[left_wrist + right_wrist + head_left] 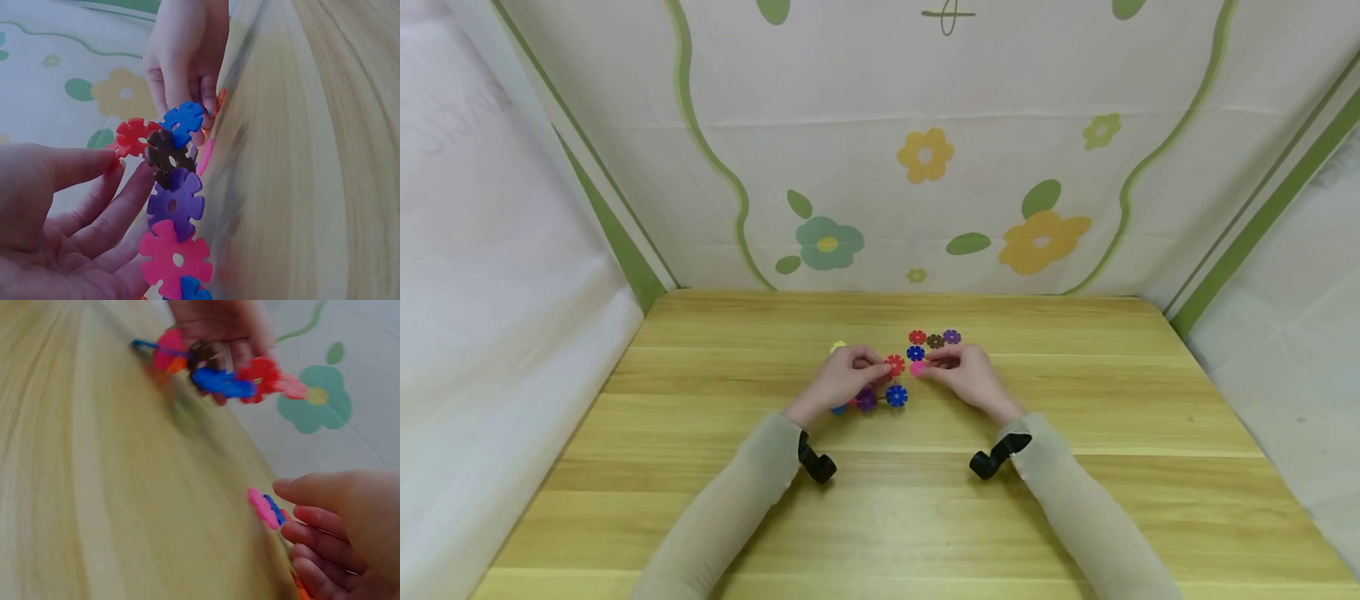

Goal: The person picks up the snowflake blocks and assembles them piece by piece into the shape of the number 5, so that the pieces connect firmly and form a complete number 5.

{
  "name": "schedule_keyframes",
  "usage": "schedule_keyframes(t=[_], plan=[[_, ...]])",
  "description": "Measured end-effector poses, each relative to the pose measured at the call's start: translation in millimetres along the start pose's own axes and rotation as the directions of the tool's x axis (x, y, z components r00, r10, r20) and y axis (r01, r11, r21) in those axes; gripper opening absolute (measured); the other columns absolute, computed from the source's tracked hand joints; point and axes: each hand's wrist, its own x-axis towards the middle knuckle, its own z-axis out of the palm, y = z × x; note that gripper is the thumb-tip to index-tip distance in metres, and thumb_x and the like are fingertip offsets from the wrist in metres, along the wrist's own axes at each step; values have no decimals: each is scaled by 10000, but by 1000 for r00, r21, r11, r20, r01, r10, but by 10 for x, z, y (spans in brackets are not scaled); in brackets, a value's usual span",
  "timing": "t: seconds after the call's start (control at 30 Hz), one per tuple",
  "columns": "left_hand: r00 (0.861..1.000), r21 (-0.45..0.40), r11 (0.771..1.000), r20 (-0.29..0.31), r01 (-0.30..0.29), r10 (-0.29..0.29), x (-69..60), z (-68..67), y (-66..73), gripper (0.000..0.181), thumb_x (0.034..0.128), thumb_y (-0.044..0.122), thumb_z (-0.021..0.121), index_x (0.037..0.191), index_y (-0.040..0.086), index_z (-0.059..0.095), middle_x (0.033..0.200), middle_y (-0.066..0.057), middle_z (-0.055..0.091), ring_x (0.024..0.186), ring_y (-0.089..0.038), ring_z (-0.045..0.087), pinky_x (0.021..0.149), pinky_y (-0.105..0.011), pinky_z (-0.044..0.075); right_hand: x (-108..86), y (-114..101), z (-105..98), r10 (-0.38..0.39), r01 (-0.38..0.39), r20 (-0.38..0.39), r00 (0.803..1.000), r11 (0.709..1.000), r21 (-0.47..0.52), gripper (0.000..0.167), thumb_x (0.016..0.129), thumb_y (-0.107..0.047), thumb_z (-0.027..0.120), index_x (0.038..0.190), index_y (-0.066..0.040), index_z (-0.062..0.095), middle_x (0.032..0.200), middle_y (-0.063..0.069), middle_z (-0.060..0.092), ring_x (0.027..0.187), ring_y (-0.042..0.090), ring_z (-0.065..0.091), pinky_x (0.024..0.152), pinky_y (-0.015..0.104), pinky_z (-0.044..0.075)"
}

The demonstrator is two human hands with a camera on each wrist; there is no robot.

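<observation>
Through my feeds I see the left hand [844,377] with thumb and finger clamped on a red disc [895,364], part of a linked chain [189,205] of notched discs midway between the side edges of the desk [910,517], closer to its far edge; the right hand [964,374] has thumb and fingers apart just beside a pink disc [261,509], and I cannot tell whether they touch it; toward the far edge I make out a blue disc [913,356], second red disc [914,339], brown disc [933,343] and purple disc [952,339]; the desk is pale yellowish, streaked wood; a white cloth [850,83] printed with flowers, leaves and green wavy lines rises behind the far edge; white sheets [490,292] flank the left and right edges.
</observation>
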Motion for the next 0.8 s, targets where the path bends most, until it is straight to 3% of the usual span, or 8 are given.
schedule_keyframes(t=[0.2, 0.33, 0.6, 0.8], plan=[[1000, -73, 997, 20, -13, 14, -11, 13, 0, 240, 1024, 258, 657, 1104, 35, 689, 1013, -111, 742, 944, -260, 707, 830, -362, 574, 50, 1, 98, -72, 65, -32, 997, 985, -162, 315, 869, -277, 848, 1096, -70, 779, 981, 13, 718, 885, 173, 645, 795, 375, 545], [999, -116, 993, 31, -22, 26, -9, 7, -16, 233, 1028, 244, 651, 1094, 23, 681, 997, -100, 749, 938, -272, 715, 826, -360, 581, 61, -1, 97, -66, 62, -20, 998, 983, -171, 288, 867, -276, 850, 1068, -82, 779, 980, 27, 687, 872, 187, 615, 773, 375, 521], [999, -178, 984, 41, -7, 14, -16, -1, -28, 254, 1024, 249, 658, 1089, 3, 668, 1027, -139, 746, 955, -320, 721, 826, -392, 586, 57, -22, 90, -22, 24, 25, 999, 998, -58, 291, 847, -199, 867, 1042, -79, 687, 951, 24, 689, 838, 201, 617, 754, 354, 518], [999, -173, 985, 37, 6, 0, -7, 1, -39, 233, 1026, 238, 655, 1080, 11, 662, 991, -130, 745, 908, -290, 729, 770, -365, 583, 53, -47, 51, -41, 37, 16, 999, 981, 190, 189, 906, -121, 799, 1071, -65, 726, 1000, 48, 733, 908, 227, 687, 805, 335, 567]])
